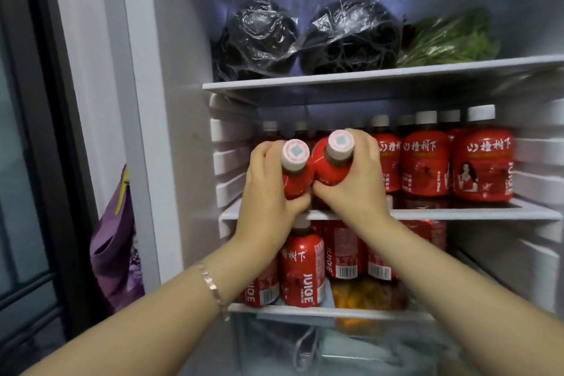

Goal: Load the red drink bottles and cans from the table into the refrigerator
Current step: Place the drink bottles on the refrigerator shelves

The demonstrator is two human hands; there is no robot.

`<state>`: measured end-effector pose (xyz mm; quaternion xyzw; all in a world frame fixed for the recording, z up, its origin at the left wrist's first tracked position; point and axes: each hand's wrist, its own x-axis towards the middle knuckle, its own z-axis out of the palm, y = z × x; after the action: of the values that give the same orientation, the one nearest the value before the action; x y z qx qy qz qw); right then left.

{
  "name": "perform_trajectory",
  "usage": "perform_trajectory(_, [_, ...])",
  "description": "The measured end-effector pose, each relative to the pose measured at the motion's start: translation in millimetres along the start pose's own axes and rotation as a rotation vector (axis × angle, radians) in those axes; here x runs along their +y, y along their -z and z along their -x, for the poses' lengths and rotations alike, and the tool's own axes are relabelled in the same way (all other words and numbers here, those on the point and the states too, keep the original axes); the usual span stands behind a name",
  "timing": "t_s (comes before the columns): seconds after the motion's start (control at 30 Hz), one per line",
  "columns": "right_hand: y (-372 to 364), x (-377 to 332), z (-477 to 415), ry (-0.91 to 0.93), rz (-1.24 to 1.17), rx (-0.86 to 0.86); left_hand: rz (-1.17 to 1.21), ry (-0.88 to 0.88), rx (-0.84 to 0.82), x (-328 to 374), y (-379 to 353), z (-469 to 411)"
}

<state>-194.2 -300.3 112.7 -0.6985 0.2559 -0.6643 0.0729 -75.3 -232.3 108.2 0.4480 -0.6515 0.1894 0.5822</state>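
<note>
I am facing the open refrigerator. My left hand (268,186) grips a red drink bottle (294,177) with a white cap. Beside it, my right hand (357,180) grips a second red bottle (331,166). Both bottles are tilted with their caps toward me and touch each other at the left front of the middle shelf (457,213). A row of red bottles (427,159) stands on that shelf to the right. More red bottles (303,268) stand on the shelf below.
The top shelf (366,78) holds two dark plastic-wrapped bundles (305,36) and leafy greens (451,40). An orange item (366,294) lies on the lower shelf. A purple bag (117,247) hangs left of the fridge wall, next to a dark door frame (55,131).
</note>
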Motion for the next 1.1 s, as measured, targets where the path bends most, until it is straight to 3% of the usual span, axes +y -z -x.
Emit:
perform_trajectory(0.17, [44, -15, 55, 0.090, -0.027, 0.445, 0.141, -0.197, 0.169, 35, -4, 33])
perform_trajectory(0.3, [66, -6, 96, 0.038, -0.020, 0.517, 0.258, -0.157, 0.138, 48, -19, 71])
perform_trajectory(0.47, [77, 33, 135, -0.204, 0.053, 0.315, 0.317, 0.128, -0.131, 37, -53, 111])
perform_trajectory(0.57, [75, 47, 142, -0.297, 0.081, 0.204, 0.287, 0.234, -0.197, 25, -66, 118])
perform_trajectory(0.77, [84, 56, 124, -0.371, 0.076, -0.053, 0.017, 0.061, -0.259, 23, -74, 127])
perform_trajectory(0.87, [87, 56, 119, -0.388, 0.046, -0.116, -0.284, -0.041, -0.185, 26, -77, 122])
perform_trajectory(0.97, [88, 55, 111, -0.401, 0.021, -0.173, -0.460, -0.011, -0.166, 26, -78, 109])
perform_trajectory(1.1, [88, 60, 98, -0.468, -0.020, -0.311, -0.498, 0.004, -0.218, 22, -79, 96])
